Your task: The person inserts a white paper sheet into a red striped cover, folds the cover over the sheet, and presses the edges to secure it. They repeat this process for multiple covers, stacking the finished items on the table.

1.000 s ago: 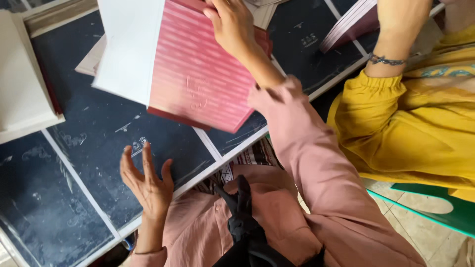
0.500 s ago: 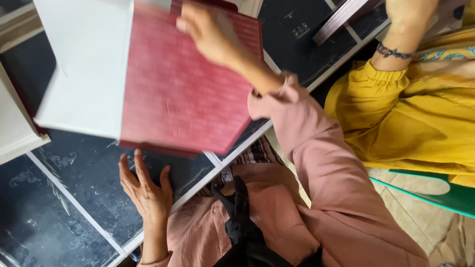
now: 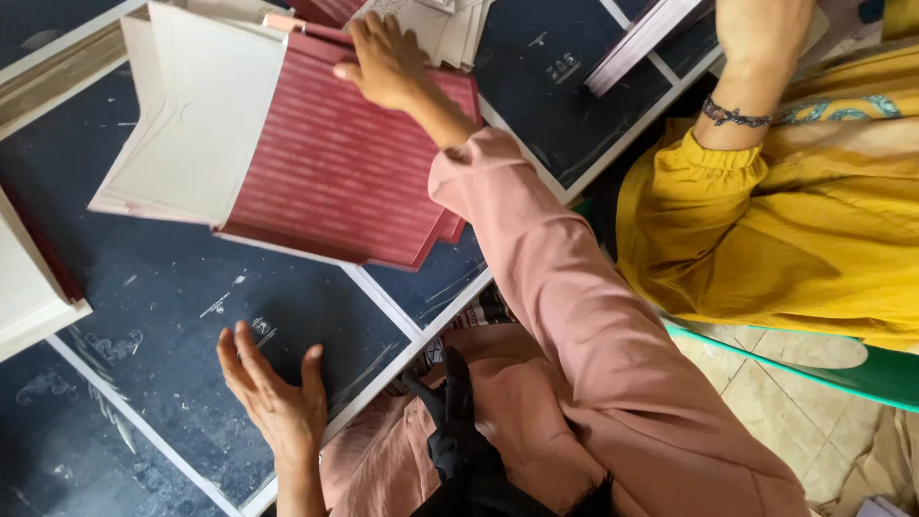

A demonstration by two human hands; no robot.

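The right hand (image 3: 388, 62) grips the red striped card stack (image 3: 335, 172); the left hand (image 3: 273, 402) lies spread, empty, on the dark surface (image 3: 163, 306).

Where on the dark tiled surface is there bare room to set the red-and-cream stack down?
Bare dark tile lies between the left hand and the red stack that the right hand grips, and at upper right beside the yellow-sleeved person's arm. The top edge, with cream sheets, and the left edge, with a white stack, are crowded.

Dark blue table top (image 3: 172, 316) with white dividing lines; red striped cards (image 3: 354, 172) at twelve o'clock, white stack (image 3: 29, 287) at nine
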